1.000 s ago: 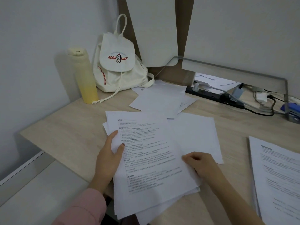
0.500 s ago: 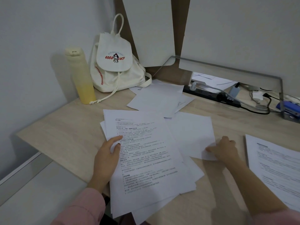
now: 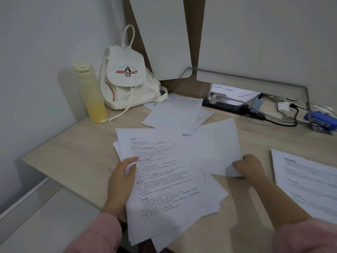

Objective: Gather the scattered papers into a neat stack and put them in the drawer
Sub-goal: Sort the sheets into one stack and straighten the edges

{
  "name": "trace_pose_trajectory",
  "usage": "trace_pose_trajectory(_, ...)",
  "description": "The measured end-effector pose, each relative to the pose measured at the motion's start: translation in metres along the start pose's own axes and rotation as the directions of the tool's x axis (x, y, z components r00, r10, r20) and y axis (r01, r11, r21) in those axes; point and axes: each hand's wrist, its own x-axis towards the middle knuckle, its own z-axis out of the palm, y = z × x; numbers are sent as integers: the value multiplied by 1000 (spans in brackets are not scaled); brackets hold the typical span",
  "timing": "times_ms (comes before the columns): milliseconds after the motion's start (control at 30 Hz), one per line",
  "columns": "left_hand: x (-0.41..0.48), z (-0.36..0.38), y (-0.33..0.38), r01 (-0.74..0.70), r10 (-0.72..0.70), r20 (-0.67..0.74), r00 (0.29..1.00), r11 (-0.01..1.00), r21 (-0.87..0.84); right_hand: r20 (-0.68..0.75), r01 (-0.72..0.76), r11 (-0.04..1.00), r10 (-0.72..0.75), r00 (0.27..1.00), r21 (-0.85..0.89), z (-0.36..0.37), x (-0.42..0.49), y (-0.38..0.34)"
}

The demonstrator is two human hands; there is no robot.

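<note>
A loose stack of printed papers [image 3: 164, 179] lies fanned out at the desk's front edge, partly overhanging it. My left hand [image 3: 121, 179] holds the stack's left edge, thumb on top. To its right lies a blank white sheet [image 3: 215, 145], and my right hand [image 3: 249, 166] pinches its near right corner, which is lifted slightly. More blank sheets [image 3: 175, 114] lie scattered further back. Another printed pile [image 3: 308, 181] sits at the right edge. No drawer is in view.
A white drawstring backpack [image 3: 127, 83] and a yellow bottle [image 3: 89, 92] stand at the back left of the wooden desk [image 3: 73, 157]. A black power strip [image 3: 233, 108] with cables and a blue device [image 3: 319, 121] lie at the back right under a shelf.
My right hand left the printed stack, moved right to the blank sheet and took hold of its corner. The left hand kept its hold on the stack.
</note>
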Motion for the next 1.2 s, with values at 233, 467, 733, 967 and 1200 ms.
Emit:
trace_pose_trajectory(233,1,1,-2,10,-10,-13,1000,1000,-6,-175,87,863,2,984,498,-42,-26,20)
trace_pose_trajectory(467,2,1,-3,7,-7,-17,1000,1000,-1,-589,591,651,-262,765,477,-94,-85,0)
trace_pose_trajectory(733,0,1,0,34,-34,-13,999,998,-48,-259,831,554,-797,546,45,-38,-115,-22)
trace_pose_trajectory(967,1,1,10,76,-80,-28,996,992,-101,179,878,434,-865,469,-203,6,-101,10)
trace_pose_trajectory(1200,-3,0,14,88,-91,-23,996,990,-106,302,782,621,-756,580,55,13,-99,17)
